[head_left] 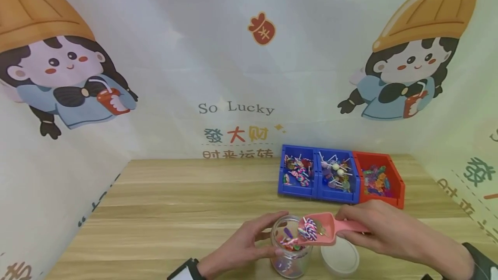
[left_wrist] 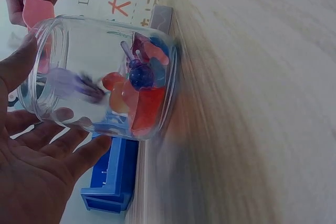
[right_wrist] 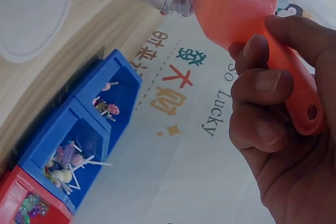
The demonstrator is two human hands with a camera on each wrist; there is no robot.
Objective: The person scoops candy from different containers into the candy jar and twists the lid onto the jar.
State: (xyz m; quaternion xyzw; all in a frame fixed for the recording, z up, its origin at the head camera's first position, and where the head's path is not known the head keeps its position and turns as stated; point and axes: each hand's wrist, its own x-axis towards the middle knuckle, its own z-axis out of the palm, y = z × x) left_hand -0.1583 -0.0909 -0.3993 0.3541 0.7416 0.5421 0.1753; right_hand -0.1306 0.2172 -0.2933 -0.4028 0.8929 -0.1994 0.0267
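Note:
My left hand (head_left: 243,243) grips a clear glass jar (head_left: 292,269) near its rim, thumb on one side and fingers on the other. Over the mouth of the jar tilts a pink scoop (head_left: 330,229), its handle pinched in my right hand (head_left: 389,228). Striped lollipop charms (head_left: 309,229) and a yellowish translucent piece lie in the scoop. Colourful candy-like pieces (left_wrist: 139,103) cover the jar's bottom. A blurred purple piece (left_wrist: 73,83) is in mid-fall inside the jar in the left wrist view.
A round white lid (head_left: 340,256) lies just right of the jar. Behind stand two joined blue bins (head_left: 297,192) with small lollipops and a red bin (head_left: 394,185) with translucent pieces. A printed cloth (head_left: 175,55) hangs behind the wooden table (head_left: 175,211).

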